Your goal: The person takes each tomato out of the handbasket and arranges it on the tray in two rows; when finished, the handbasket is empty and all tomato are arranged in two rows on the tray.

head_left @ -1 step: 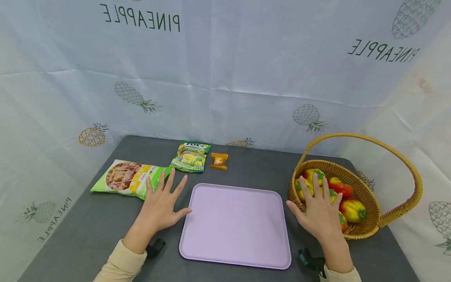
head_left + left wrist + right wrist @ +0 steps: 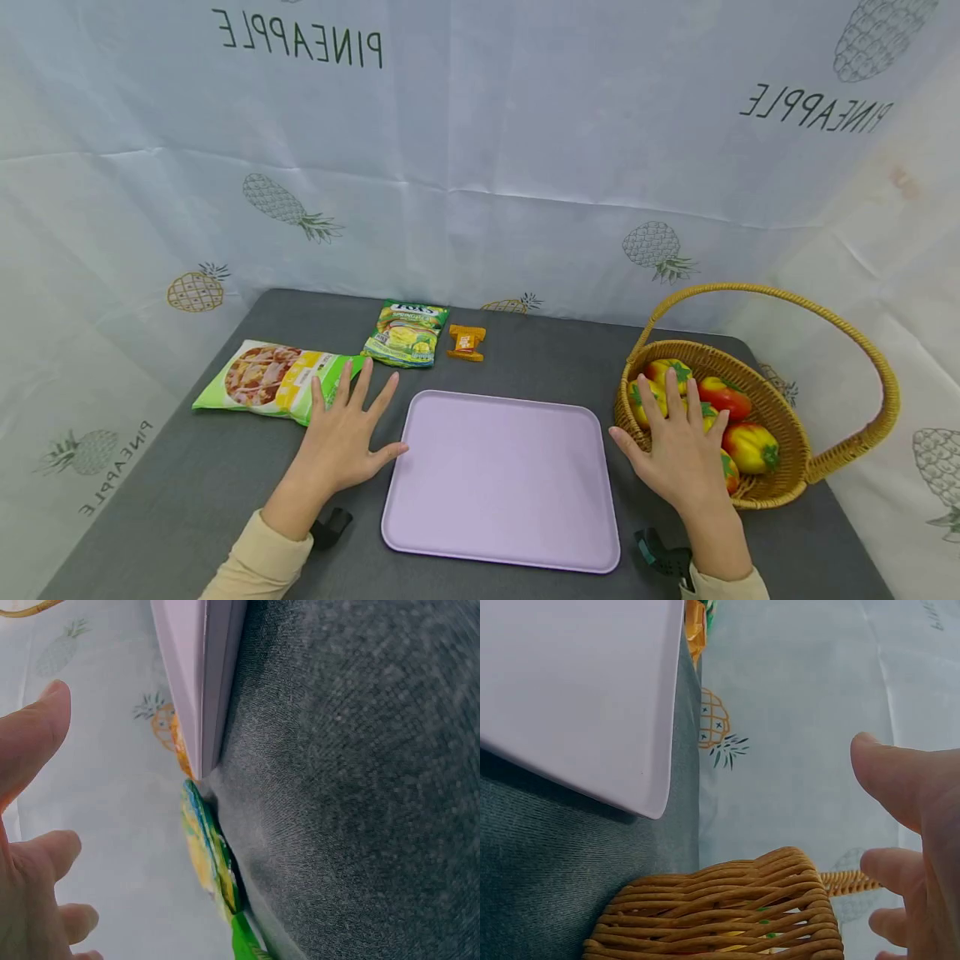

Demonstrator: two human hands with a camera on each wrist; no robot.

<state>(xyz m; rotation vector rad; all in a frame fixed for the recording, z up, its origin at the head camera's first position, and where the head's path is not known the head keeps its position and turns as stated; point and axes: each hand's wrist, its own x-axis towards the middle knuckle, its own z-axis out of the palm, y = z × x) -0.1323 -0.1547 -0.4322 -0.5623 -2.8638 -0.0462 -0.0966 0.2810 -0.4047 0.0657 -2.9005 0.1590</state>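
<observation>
Head view: your left hand (image 2: pixel 341 442) and right hand (image 2: pixel 681 457), both spread, hold nothing; tray (image 2: pixel 502 483) between, likely so either reaches it.

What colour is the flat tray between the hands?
The tray is plain pale lilac, seen best in the head view.

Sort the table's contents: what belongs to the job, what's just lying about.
Likely in the job, nearest left grip and right grip:
lilac tray
wicker basket
peppers
green food bag

Probably just lying about, farther off:
small green packet
orange-wrapped sweet
</observation>
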